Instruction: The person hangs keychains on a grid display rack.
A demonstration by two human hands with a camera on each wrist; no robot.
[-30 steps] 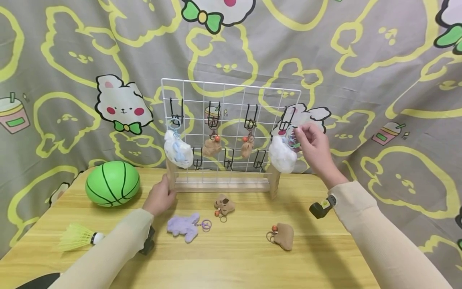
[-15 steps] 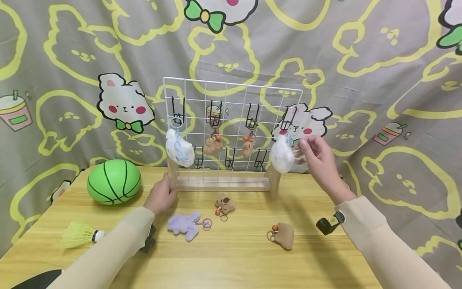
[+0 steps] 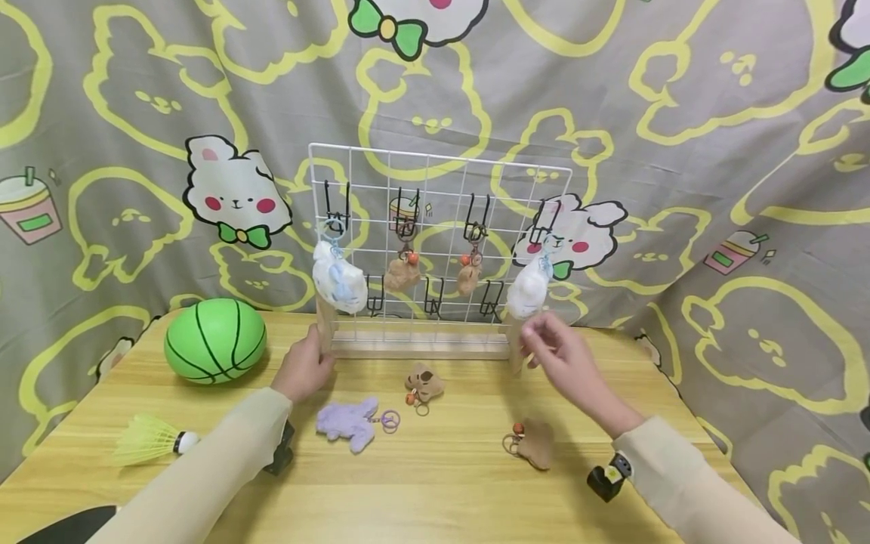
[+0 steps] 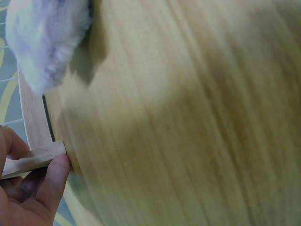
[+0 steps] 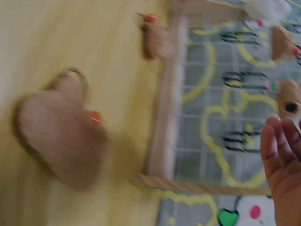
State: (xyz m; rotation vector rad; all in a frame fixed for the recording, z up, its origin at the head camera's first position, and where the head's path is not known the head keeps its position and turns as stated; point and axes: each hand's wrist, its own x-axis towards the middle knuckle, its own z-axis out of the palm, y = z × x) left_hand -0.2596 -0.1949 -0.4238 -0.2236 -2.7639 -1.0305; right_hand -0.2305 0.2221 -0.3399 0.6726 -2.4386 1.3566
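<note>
A white wire grid rack with a wooden base (image 3: 421, 350) stands at the back of the table. My left hand (image 3: 302, 369) grips its left wooden foot (image 4: 44, 154), thumb on one side and fingers on the other. In front of the right wooden post, my right hand (image 3: 563, 364) holds nothing, its fingers loosely bent. Just above it a white plush keychain (image 3: 527, 292) hangs by a blue ring from the top right hook. Another white plush keychain (image 3: 340, 281) hangs at the left, with two brown plush keychains (image 3: 402, 273) between them. Three lower black hooks (image 3: 433, 298) carry nothing.
On the table lie a purple plush keychain (image 3: 348, 423), a brown plush keychain (image 3: 424, 384) near the base, and another brown plush keychain (image 3: 537, 444) below my right hand. To the left are a green ball (image 3: 216, 340) and a yellow shuttlecock (image 3: 146, 440). A patterned curtain (image 3: 272, 91) hangs behind.
My right hand has let go of the right white plush keychain's ring and moved down below it. The plush has swung and turned on its hook. My left hand stays on the rack.
</note>
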